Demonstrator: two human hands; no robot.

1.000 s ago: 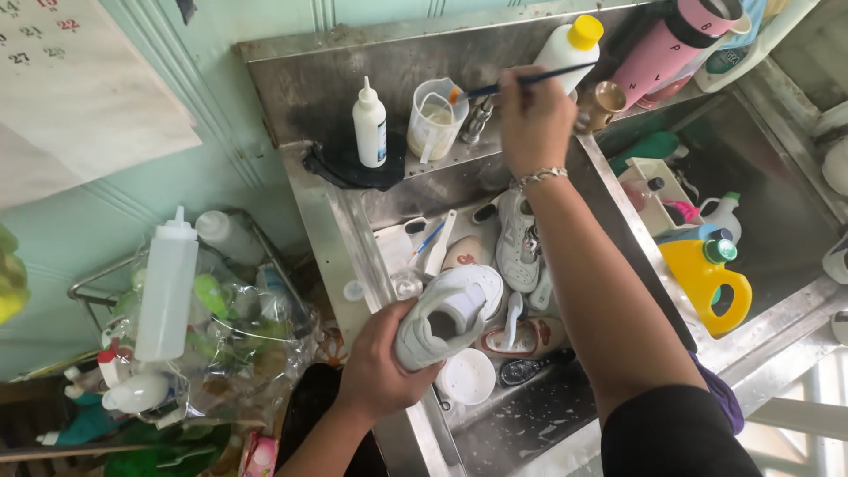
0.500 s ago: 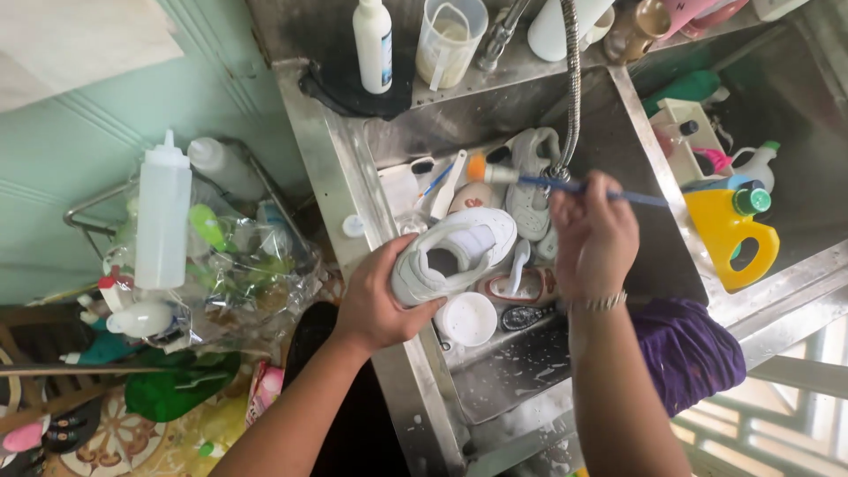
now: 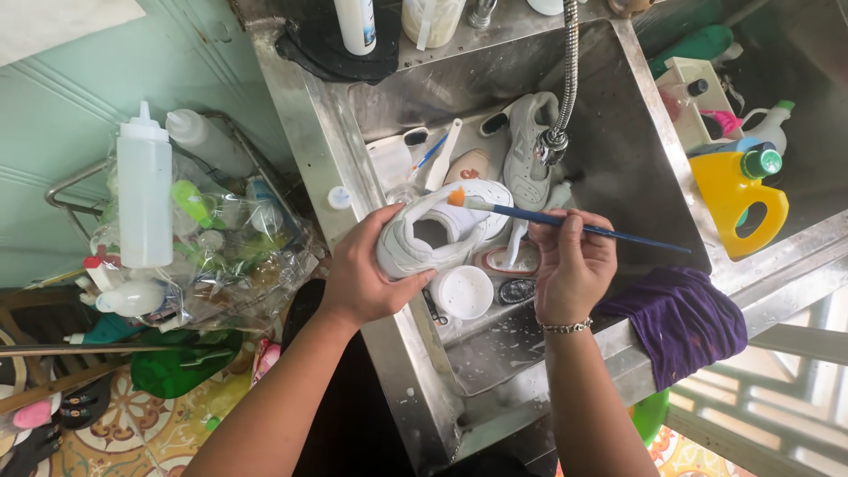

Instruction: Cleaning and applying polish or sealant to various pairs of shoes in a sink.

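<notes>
Right hand (image 3: 574, 265) fingers pinched round a thin blue brush (image 3: 565, 223), orange tip just touching the rim of a white sneaker (image 3: 442, 231). Left hand (image 3: 367, 274) fingers wrapped and pressed on the sneaker's heel side, holding it tilted over the steel sink (image 3: 618, 115). Sneaker sits above the sink's left half, over a white round lid (image 3: 465, 291) and a second white shoe (image 3: 527, 146) lying on the sink floor under the hose faucet (image 3: 555, 141).

Progress, judged: brush is loaded and only now at the shoe, so the brushing looks barely begun; sneaker upper shows no obvious wet patch or foam. Other shoe and the insoles in the sink look untouched.

Outward: purple cloth (image 3: 685, 322) on the front edge, yellow jug (image 3: 738, 199) in the right basin, white squeeze bottle (image 3: 144, 190) on the rack to the left.

Versus a second ago: the right hand was up at the cup on the back ledge, dipping the brush; now it's down at the sneaker. Left grip unchanged.
</notes>
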